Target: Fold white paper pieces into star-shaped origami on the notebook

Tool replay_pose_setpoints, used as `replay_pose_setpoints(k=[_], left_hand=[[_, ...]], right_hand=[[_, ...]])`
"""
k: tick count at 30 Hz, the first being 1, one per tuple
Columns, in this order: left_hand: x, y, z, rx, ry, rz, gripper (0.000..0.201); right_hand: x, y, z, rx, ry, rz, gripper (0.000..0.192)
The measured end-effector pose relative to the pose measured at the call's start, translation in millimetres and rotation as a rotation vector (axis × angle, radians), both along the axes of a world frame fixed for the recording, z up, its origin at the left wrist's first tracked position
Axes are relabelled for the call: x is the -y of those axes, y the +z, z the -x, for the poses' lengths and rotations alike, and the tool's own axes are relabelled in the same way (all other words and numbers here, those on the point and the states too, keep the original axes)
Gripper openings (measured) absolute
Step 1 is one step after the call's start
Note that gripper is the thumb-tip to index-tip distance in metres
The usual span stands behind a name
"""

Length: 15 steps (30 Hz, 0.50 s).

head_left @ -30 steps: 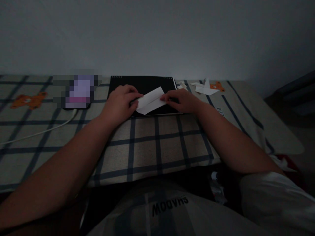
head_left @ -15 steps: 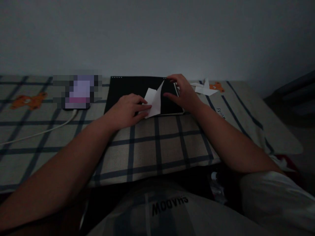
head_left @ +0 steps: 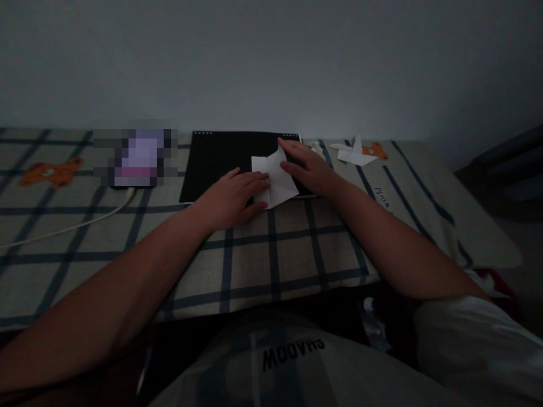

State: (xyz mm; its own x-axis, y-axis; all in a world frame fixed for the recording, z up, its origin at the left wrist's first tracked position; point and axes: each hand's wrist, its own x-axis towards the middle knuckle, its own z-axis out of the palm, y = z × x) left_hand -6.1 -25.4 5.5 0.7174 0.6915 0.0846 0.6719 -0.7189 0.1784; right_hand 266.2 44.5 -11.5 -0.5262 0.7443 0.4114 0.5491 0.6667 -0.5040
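A creased piece of white paper [head_left: 278, 180] lies partly opened out over a black notebook [head_left: 237, 146], its lower corner near the notebook's front edge. My left hand [head_left: 233, 198] rests on the paper's left part, with fingers stretched out flat and the thumb apart, near the lower corner. At the upper right, my right hand [head_left: 309, 167] has its fingertips and thumb at the raised corner and right edge, gripping the paper. Its fingers cover part of that edge.
A folded white paper figure [head_left: 354, 152] lies right of the notebook, with a small pale crumpled piece [head_left: 317, 148] nearer. On the left a blurred phone [head_left: 138, 158] is plugged into a white cable [head_left: 97, 219]. A checked cloth [head_left: 250, 254] covers the table, against a wall.
The paper's flap, standing up before, has spread open and lower. My right hand has come left and down from the notebook's corner onto the paper; my left hand has shifted slightly right and flattened.
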Motion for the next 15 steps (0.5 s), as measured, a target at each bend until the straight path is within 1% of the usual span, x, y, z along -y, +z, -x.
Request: replay_pose_setpoints(k=[3, 6, 10, 15], left_hand=[[2, 1.1, -1, -0.001, 0.029, -0.055, 0.057], [2, 1.9, -1, 0.002, 0.030, -0.085, 0.058], [0, -0.8, 0, 0.017, 0.018, -0.081, 0.057], [-5, -5.4, 1, -0.022, 0.012, -0.022, 0.059]], right_hand=[[-3, 1.3, -6, 0.029, -0.045, -0.036, 0.064], [-5, -0.6, -11, 0.086, -0.086, -0.051, 0.056], [-4, -4.1, -8, 0.173, -0.130, -0.021, 0.056], [-2, -6.7, -1, 0.217, -0.175, 0.007, 0.058]])
